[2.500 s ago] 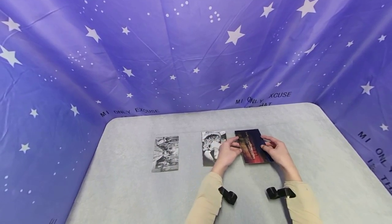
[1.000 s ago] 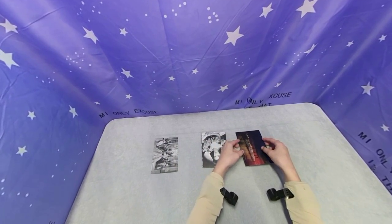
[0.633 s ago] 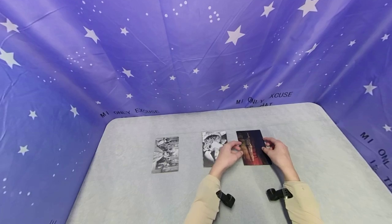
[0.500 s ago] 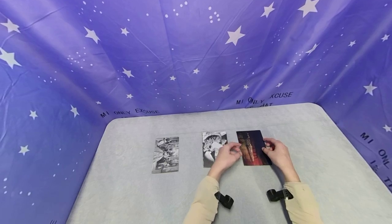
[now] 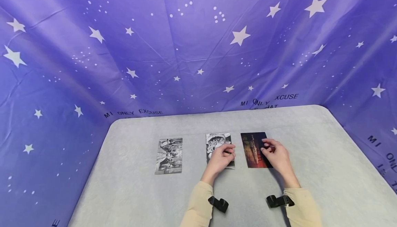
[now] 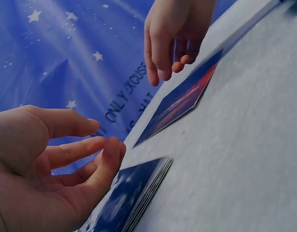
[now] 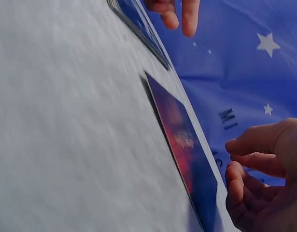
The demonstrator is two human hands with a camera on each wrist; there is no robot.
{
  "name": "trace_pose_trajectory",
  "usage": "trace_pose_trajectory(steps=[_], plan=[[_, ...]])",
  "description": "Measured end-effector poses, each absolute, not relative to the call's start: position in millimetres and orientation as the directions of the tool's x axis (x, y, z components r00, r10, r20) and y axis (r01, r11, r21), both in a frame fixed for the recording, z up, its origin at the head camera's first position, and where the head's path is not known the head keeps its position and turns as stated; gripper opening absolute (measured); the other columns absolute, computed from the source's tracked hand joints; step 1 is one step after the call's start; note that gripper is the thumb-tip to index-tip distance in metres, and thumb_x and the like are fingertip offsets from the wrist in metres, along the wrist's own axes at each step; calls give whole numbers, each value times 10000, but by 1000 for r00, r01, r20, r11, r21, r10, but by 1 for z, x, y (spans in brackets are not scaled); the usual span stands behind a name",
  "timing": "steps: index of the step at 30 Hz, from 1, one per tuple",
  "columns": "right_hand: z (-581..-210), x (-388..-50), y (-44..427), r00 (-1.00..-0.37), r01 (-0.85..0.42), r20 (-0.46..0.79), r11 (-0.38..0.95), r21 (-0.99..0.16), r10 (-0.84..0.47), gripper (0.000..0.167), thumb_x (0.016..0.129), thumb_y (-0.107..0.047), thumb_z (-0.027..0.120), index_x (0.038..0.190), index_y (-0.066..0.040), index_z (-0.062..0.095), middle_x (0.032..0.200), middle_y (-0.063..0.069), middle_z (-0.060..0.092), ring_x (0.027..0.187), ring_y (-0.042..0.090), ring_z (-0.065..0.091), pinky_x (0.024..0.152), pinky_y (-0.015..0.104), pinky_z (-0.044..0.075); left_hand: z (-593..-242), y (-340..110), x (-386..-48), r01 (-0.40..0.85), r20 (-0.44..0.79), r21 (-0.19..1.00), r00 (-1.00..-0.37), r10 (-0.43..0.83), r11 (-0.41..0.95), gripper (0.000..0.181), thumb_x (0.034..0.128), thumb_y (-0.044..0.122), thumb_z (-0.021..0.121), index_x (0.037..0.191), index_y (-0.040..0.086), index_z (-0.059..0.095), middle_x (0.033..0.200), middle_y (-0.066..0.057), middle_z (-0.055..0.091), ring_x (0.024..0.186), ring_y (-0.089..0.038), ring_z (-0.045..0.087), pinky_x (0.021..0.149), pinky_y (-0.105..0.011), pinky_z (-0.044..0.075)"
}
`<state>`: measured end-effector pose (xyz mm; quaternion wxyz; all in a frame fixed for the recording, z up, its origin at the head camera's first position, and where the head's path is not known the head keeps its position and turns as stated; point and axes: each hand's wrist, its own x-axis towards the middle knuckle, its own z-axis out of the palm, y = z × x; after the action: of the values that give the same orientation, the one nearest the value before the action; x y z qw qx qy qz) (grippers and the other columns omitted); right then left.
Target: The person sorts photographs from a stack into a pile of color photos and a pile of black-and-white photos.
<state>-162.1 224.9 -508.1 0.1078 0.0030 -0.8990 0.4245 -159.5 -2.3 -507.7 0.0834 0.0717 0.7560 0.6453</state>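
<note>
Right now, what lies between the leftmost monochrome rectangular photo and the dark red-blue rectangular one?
A stack of monochrome rectangular photos, partly hidden by the left hand in the head view.

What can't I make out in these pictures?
Head view: part of the middle rectangular monochrome photo stack, hidden by the left hand.
Head view: part of the dark reddish rectangular photo card, covered by the right hand.
Left wrist view: the stack's card count; its edges blur.
Right wrist view: most of the left hand, beyond the top edge.
Head view: fine details on the leftmost rectangular monochrome photo, too small.
</note>
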Motion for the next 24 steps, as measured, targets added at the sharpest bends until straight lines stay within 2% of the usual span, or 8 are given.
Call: trace_pose_trajectory(steps=[7,11,15,19,24], plan=[[-511,-160,204,-979,-126,197,597,-792,55,297,804,49,675,1100,69,653,917,153,639,710,92,536,616,173,427,-511,-22,-157,5,-8,996,-990,142,91,292,800,-94,626,1091,-100,642,885,-120,648,681,-75,596,622,-167,480],[-512,-161,193,-975,-155,219,576,-803,42,287,795,60,675,1081,63,662,912,149,639,693,82,534,599,163,421,-506,-34,-155,2,-8,997,-993,121,82,289,811,-112,607,1098,-142,614,925,-222,638,726,-278,646,632,-205,494],[-512,-161,184,-970,-185,243,567,-803,29,282,777,73,681,1059,58,670,894,140,627,677,60,526,597,151,417,-490,-45,-149,-15,-19,999,-993,114,36,289,828,-125,580,1110,-188,574,966,-328,599,820,-452,626,714,-354,553],[-511,-160,174,-969,-195,246,568,-800,14,274,778,57,697,1050,44,677,883,116,630,679,53,528,607,153,417,-480,-55,-144,-39,-38,999,-995,88,-2,297,838,-127,568,1127,-198,556,1000,-360,579,844,-454,622,772,-456,541],[-510,-157,163,-974,-196,226,553,-810,-16,295,773,53,696,1066,49,672,897,123,647,697,72,551,623,172,433,-480,-64,-141,-40,-39,999,-999,38,-20,308,831,-142,554,1133,-202,551,1014,-382,570,830,-428,626,762,-412,547]])
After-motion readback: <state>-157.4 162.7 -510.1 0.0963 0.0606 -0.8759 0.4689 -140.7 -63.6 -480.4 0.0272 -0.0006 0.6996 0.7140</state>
